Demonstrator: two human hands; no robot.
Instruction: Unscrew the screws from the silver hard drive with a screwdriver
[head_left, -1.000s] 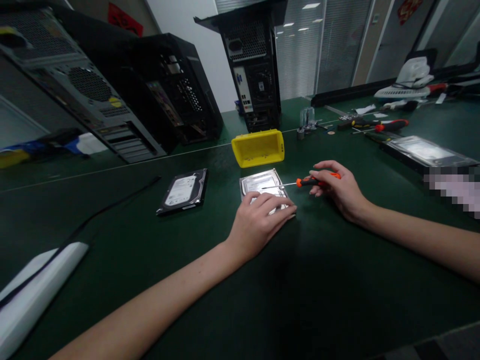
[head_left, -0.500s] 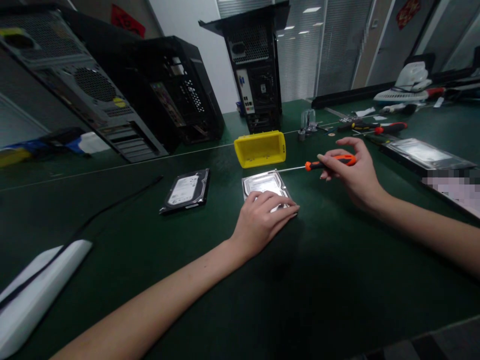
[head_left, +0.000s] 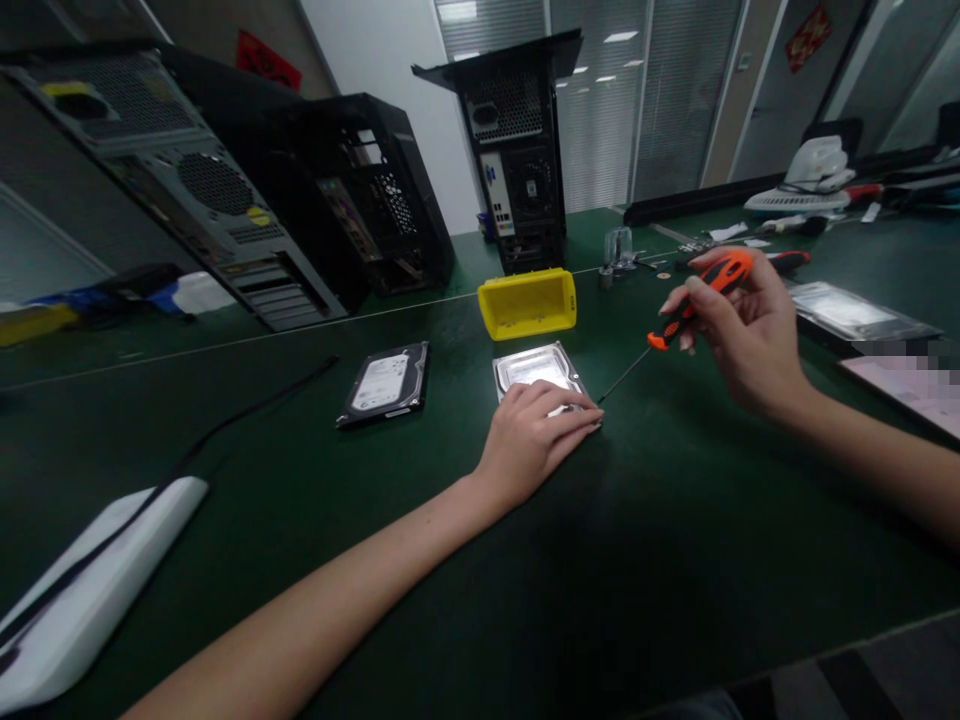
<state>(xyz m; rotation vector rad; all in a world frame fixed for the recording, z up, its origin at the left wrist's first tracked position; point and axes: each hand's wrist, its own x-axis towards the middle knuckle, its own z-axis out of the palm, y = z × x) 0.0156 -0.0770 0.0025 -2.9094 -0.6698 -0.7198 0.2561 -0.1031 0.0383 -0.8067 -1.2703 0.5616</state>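
A silver hard drive (head_left: pixel 534 366) lies flat on the green tabletop. My left hand (head_left: pixel 525 440) is closed over its near part, with fingers across the top and fingertips at the right edge, hiding that portion. An orange and black screwdriver (head_left: pixel 675 320) is gripped in my right hand (head_left: pixel 765 335). Its thin shaft slants down to the left, and the tip is at the drive's near right corner, close to my left fingertips. Whether the tip touches a screw is too small to make out. To the left rests a second hard drive (head_left: pixel 384 384), label side up.
A yellow bin (head_left: pixel 528 304) with small bits inside stands just behind the drive. Computer cases (head_left: pixel 517 150) line the back and left. Another drive (head_left: pixel 847 308) lies at right, near a red-handled tool (head_left: pixel 787 262). At left are a white object (head_left: pixel 112 580) and black cable (head_left: pixel 247 415).
My right hand has tilted the screwdriver upward. Its tip has moved from the drive's far right side to the near right corner. My left hand stays on the drive; the view has shifted slightly.
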